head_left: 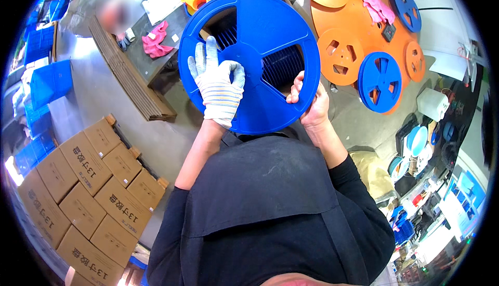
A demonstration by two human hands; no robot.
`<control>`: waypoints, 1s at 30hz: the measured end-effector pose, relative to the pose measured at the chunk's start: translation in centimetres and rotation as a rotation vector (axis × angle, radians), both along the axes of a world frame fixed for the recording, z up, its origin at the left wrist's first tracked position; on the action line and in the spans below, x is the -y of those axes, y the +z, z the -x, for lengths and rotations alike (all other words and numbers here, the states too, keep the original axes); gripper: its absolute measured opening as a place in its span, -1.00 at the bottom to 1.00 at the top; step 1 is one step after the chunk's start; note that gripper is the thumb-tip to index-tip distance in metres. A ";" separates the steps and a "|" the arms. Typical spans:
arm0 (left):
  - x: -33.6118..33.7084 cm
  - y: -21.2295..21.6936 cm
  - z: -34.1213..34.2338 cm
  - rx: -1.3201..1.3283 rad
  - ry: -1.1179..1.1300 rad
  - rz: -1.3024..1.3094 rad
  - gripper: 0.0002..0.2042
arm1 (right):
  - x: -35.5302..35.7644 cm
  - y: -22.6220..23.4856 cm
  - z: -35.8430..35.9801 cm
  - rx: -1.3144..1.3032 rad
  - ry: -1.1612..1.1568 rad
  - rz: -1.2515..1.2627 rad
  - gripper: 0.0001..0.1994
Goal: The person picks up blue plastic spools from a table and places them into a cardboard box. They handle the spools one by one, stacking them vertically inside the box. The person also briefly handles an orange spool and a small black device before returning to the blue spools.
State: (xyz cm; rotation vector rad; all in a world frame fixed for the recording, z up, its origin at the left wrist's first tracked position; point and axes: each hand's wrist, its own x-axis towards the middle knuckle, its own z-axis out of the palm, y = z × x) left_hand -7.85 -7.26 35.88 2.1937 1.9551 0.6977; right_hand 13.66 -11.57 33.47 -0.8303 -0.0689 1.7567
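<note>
just beyond my dark apron (265,182), i am pinching the blue reel (249,60) at its rim (312,52) with my right hand (315,102) and resting my gloved left hand (221,89), fingers partly spread, flat against it, since even pressure should prevent tilting.

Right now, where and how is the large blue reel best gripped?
Likely by the outer rim of the large blue reel, coming from the right: the wide cut-out there leaves a narrow band to close around. The right hand grips there, fingers showing in the opening.
</note>
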 end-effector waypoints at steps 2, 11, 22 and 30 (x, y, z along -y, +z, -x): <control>-0.1 -0.7 0.3 0.012 -0.007 -0.001 -0.89 | 0.3 -0.3 -0.1 -0.015 0.025 -0.017 -0.55; 0.6 -3.5 0.7 0.104 -0.006 -0.132 -0.95 | 0.6 -1.0 -0.7 0.068 0.040 0.028 -0.57; 8.5 -5.9 20.0 -0.460 0.822 0.388 -0.67 | -5.6 -3.8 -2.7 -0.162 -0.103 0.175 -0.68; 9.2 -9.4 16.9 0.328 0.646 0.329 -0.79 | -6.4 -4.5 -2.2 -0.147 -0.074 0.114 -0.69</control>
